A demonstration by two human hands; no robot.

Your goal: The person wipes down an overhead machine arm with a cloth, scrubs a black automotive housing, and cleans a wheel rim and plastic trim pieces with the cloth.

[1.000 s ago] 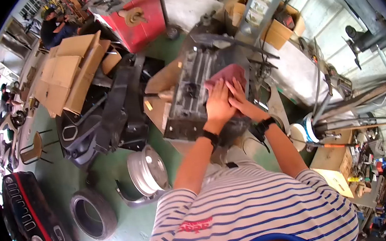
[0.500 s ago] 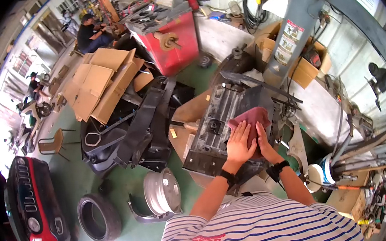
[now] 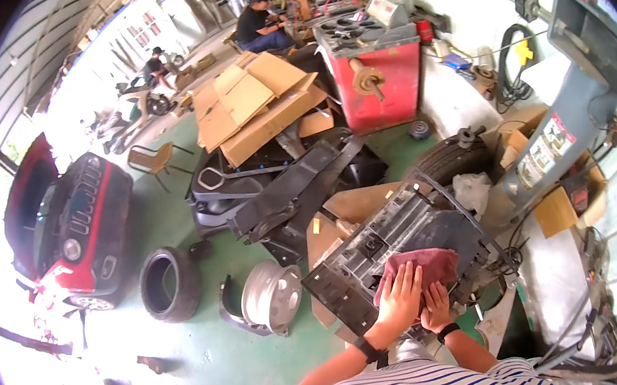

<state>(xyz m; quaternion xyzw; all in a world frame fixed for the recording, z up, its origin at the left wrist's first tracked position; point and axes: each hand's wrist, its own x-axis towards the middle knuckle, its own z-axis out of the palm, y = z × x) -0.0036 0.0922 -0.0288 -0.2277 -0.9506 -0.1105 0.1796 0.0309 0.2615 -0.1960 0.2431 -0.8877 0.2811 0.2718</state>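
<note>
A dark red cloth (image 3: 436, 260) lies on a large black plastic panel (image 3: 348, 270) with a ribbed, dusty surface. My left hand (image 3: 400, 296) rests flat on the cloth's left part, fingers stretched out and pointing up. Beside it, to the right, my right hand (image 3: 436, 309) presses on the cloth's lower edge with its fingers extended. The two hands are close together. Part of the panel is hidden under the cloth and my hands.
Left of the panel are a silver wheel rim (image 3: 271, 297) and a tyre (image 3: 170, 284). Beyond stand black plastic parts (image 3: 293, 187), cardboard (image 3: 252, 100), a red machine (image 3: 380, 89) and a grey post (image 3: 554, 142). A person (image 3: 259, 27) sits farther back; a red car (image 3: 84, 226) stands left.
The view has swung, so the panel appears lower. The cloth and both hands have moved with it; the hands still lie on the cloth, the right one now lower beside the left.
</note>
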